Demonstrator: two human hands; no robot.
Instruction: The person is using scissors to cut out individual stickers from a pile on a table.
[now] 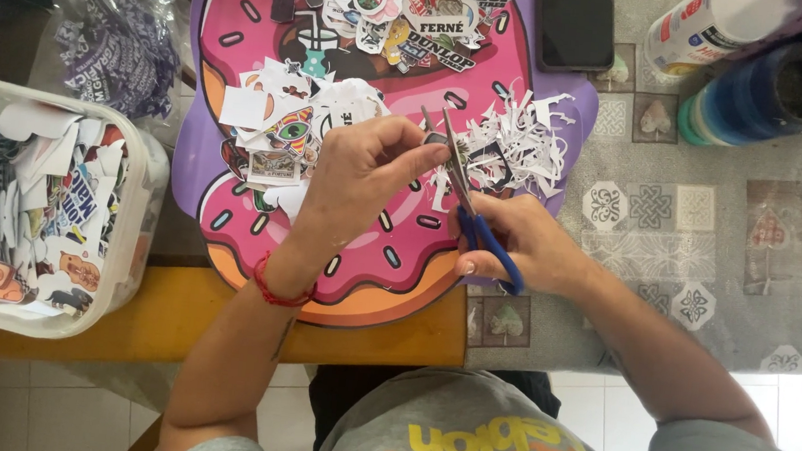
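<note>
My left hand (359,177) pinches a small paper sticker piece (436,141) over a big pink doughnut-shaped board (253,231). My right hand (517,242) grips blue-handled scissors (470,203), whose open blades point up and left at the piece. A heap of white paper offcuts (516,148) lies just behind the blades. Cut-out stickers (278,130) lie in a pile left of my left hand, and more stickers (412,11) cover the board's far end. A red cord sits on my left wrist.
A white plastic tub (131,229) of stickers stands at the left on an orange table edge (167,316). A clear bag (119,46) lies behind it. A dark phone (574,22), a white bottle (704,29) and a blue roll stack (756,98) sit far right on patterned cloth (713,246).
</note>
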